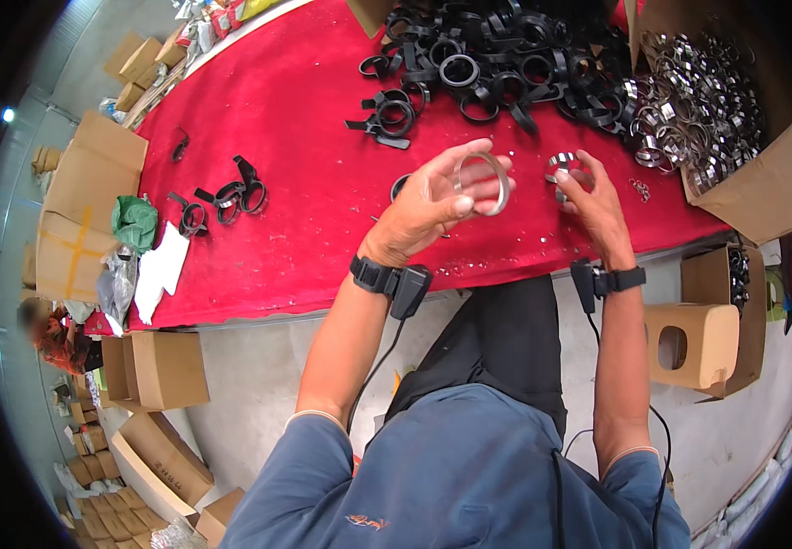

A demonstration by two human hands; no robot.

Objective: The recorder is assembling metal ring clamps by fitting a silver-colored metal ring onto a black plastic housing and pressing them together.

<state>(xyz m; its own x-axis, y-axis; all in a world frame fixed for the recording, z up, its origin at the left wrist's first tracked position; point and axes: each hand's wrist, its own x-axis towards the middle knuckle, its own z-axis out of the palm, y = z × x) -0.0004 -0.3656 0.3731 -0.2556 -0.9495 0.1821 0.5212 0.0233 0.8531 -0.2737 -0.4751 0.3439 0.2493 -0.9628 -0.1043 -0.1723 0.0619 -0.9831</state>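
Observation:
My left hand (419, 203) is raised above the red cloth, closed on a wide silver metal ring (505, 188) between thumb and fingers. To its right, my right hand (600, 199) pinches a smaller shiny metal band (561, 160) at its fingertips. The two hands are apart. Partly behind the left hand, a black ring (399, 187) lies on the cloth. Beyond the hands is a heap of black ring-shaped parts with tabs (506, 64). Right of that heap, many silver metal bands (698, 101) fill a cardboard box (771, 183) lying open toward the table.
Several black ring parts (227, 197) lie on the left of the red cloth (295, 119). A green bag (134, 222) and white sheets (160, 270) sit by its left edge. Cardboard boxes (169, 371) stand below, left and right (691, 343). A person (58, 339) is at far left.

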